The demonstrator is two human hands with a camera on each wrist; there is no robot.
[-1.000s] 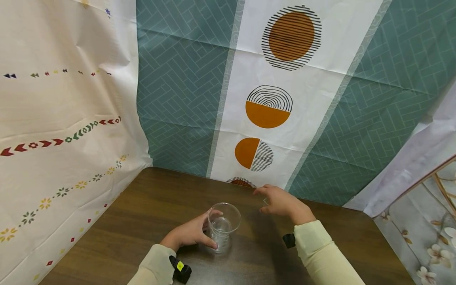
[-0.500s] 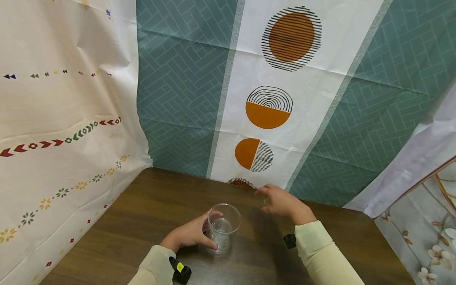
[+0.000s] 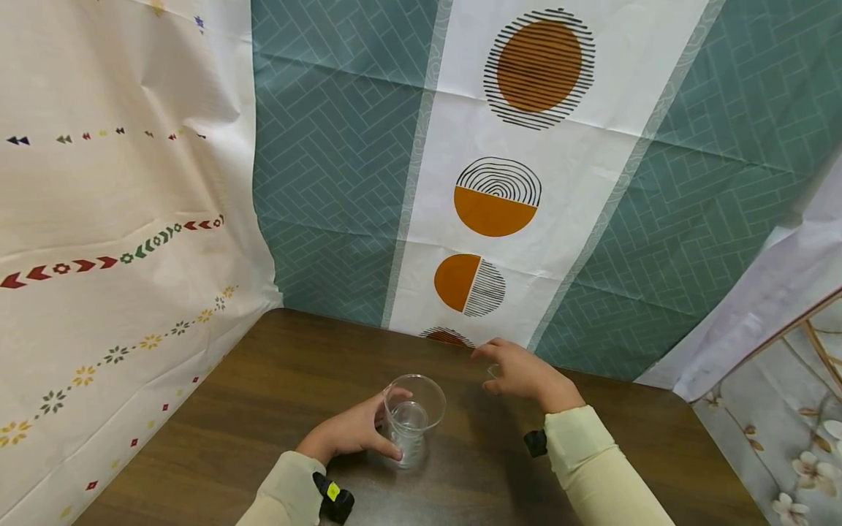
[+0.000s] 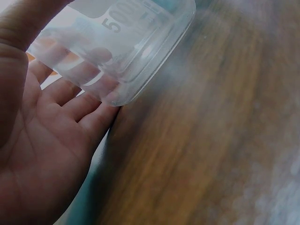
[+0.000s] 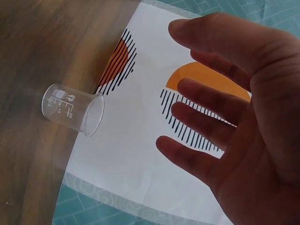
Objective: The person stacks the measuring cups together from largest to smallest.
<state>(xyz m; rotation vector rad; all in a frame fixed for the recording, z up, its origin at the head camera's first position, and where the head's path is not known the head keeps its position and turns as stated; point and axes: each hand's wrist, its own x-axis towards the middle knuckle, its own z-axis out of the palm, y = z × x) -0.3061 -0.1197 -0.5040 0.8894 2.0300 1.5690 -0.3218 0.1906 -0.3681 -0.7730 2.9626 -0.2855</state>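
Observation:
A large clear beaker stands upright on the brown table, its wide rim facing up. My left hand holds it from the left, thumb on the near side and fingers round the far side. Printed "500" marks show on the large beaker's wall in the left wrist view. Farther right, my right hand hovers over a small clear beaker with white graduation marks, apart from it. The right fingers are spread and hold nothing. In the head view the right hand hides most of the small beaker.
The wooden table ends at the back against a teal and white patterned sheet. A cream patterned cloth hangs on the left, and a floral sheet covers the right side.

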